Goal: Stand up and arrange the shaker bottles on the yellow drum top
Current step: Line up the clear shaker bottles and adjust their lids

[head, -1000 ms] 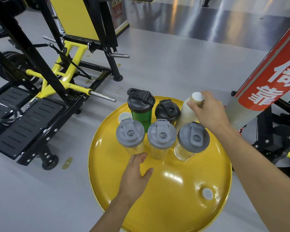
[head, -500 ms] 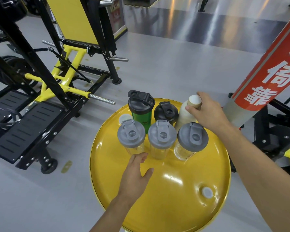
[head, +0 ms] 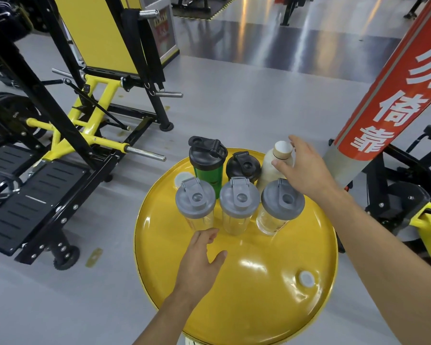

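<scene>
The yellow drum top [head: 259, 300] carries two rows of upright bottles. At the back stand a green shaker [head: 208, 174] with a black lid, a black shaker [head: 243, 166] and a white bottle [head: 271, 171] with a pale cap. In front are three clear shakers with grey lids: left [head: 195, 199], middle [head: 237, 197], right [head: 282, 200]. My right hand [head: 305, 170] hovers at the white bottle's right side, fingers spread, thumb at its shoulder and the cap uncovered. My left hand [head: 199, 262] lies open on the drum top, fingertips by the left clear shaker's base.
A black and yellow gym machine [head: 60, 120] with a steel bar stands on the left. At the right, a red pillar [head: 396, 95] with white characters leans, with more black and yellow equipment [head: 408, 207] below it. The drum has a white bung cap [head: 306, 278].
My right hand has loosened from the white bottle's cap, and its fingers have spread away from it. My left hand and the other bottles have stayed put.
</scene>
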Motion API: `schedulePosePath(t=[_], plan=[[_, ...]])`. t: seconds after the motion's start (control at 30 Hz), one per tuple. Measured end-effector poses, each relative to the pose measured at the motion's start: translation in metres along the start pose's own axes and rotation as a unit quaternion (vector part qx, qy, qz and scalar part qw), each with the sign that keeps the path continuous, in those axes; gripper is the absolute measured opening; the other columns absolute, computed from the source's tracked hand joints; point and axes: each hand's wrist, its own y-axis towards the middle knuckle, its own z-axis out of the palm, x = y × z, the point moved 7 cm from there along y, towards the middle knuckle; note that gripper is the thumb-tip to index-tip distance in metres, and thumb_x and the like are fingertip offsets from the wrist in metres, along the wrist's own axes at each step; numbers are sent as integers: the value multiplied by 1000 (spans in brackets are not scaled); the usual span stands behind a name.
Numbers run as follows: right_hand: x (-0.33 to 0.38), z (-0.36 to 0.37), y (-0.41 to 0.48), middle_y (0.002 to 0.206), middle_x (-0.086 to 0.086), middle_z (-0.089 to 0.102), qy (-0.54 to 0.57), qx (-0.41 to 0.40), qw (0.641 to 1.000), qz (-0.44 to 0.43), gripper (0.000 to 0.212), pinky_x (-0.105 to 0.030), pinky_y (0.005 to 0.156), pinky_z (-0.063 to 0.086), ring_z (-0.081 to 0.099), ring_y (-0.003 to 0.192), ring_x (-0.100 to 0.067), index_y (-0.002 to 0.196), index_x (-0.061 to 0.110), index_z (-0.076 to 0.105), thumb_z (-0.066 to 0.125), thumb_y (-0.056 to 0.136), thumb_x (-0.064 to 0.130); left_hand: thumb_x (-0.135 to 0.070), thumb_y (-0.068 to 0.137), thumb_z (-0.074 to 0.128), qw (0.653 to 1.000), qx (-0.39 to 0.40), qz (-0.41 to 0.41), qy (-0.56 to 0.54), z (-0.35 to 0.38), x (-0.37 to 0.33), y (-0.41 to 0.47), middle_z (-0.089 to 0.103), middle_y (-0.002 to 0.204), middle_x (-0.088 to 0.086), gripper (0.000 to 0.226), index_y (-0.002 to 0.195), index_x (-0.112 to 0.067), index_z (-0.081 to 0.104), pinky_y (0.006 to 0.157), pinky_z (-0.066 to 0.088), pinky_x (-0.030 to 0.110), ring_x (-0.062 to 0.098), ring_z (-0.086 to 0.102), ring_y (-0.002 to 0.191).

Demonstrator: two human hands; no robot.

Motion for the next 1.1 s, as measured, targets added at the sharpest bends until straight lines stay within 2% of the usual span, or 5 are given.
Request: schedulePosePath(t=[0.27, 0.5, 0.63, 0.93, 1.1], plan=[[8, -12, -16, 149, -12, 47, -12, -33, 999, -13, 72, -42, 109, 36, 42, 138, -29, 149, 13, 36, 69, 90, 38, -29, 94, 70, 1000, 12, 16, -5, -3, -1, -7, 49, 124, -23, 48, 137, -30, 51, 102, 47, 23, -11, 46, 120], [23, -14, -45, 139, -5, 54, -26, -67, 996, -43, 56, -39, 104, 43, 50, 126, -23, 142, 18, 48, 68, 92, 33, -30, 94, 71, 998, 24, 50, 3, -11, -5, -10, 50, 123, -20, 46, 136, -30, 52, 100, 48, 24, -6, 49, 119], [28, -9, -63, 131, -5, 58, -37, -71, 995, -55, 48, -33, 94, 43, 53, 120, -24, 137, 19, 53, 67, 92, 29, -31, 93, 71, 998, 30, 63, -4, -19, -7, -9, 51, 121, -22, 43, 132, -33, 54, 98, 47, 23, -3, 51, 119], [34, 1, -107, 134, -1, 56, -36, -59, 994, -82, 46, -25, 95, 37, 50, 122, -18, 134, 18, 55, 66, 92, 33, -30, 92, 73, 999, -24, 35, -9, -49, 6, -22, 54, 119, -18, 40, 129, -29, 59, 96, 51, 30, 0, 54, 114], [44, 5, -128, 116, -1, 61, -22, -57, 992, -107, 37, -25, 87, 37, 53, 109, -18, 124, 16, 62, 69, 90, 28, -34, 91, 72, 997, -74, 23, 5, -66, -2, -27, 53, 122, -14, 43, 131, -29, 55, 94, 53, 35, 4, 54, 114]])
